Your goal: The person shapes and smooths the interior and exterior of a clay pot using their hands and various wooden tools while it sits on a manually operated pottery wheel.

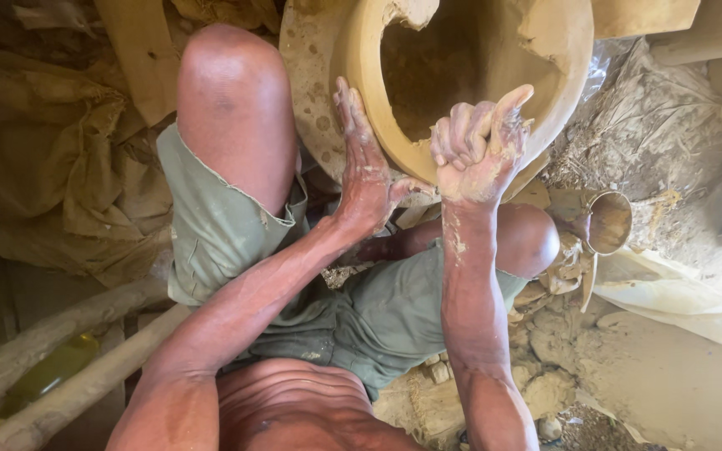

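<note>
Head cam: clay pot (470, 75) w/ seemingly hollow inside.

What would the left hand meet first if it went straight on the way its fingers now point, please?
The left hand lies flat against the clay pot's outer wall, fingers pointing up along it. Going straight on, it would probably slide along the wall toward the speckled board behind; depth is unclear.
</note>
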